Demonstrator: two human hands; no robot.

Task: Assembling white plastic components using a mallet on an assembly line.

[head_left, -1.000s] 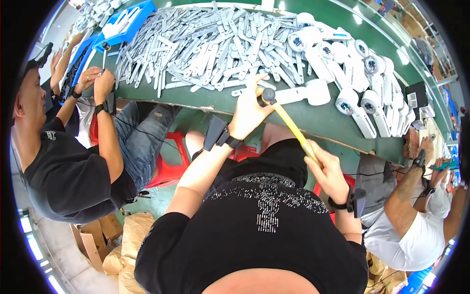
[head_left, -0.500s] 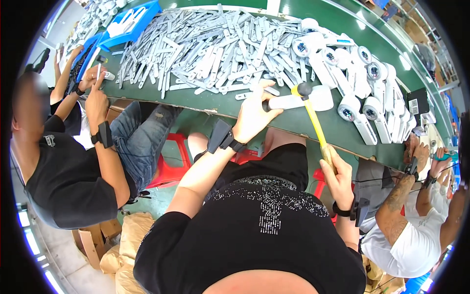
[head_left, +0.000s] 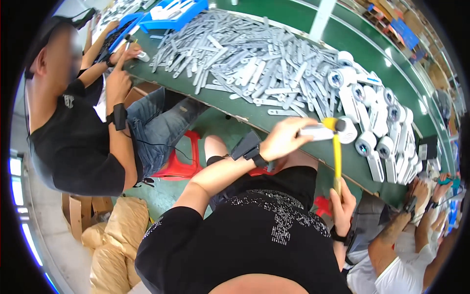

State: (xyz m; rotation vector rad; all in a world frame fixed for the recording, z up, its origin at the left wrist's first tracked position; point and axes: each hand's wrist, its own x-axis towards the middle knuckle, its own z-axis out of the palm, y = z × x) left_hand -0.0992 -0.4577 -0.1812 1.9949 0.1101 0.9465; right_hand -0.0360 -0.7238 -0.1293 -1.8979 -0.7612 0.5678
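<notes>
My left hand is closed on the handle of a white device with a broad rounded end, held at the near edge of the green table. In my right hand is a yellow-handled mallet, gripped low on its handle. The yellow and black mallet head lies over the device, close to its rounded end. Whether it touches the device, I cannot tell. Beyond my left hand lies a wide heap of light grey flat strips.
Several white devices with round lens-like ends are piled to the right. A blue tray of white parts stands at the far left. People work on both sides, one in a black shirt. A red stool is by the table.
The whole view has swung, so the table appears tilted. My left hand has closed more fully round the device's handle, and the mallet's handle now points more straight away from me.
</notes>
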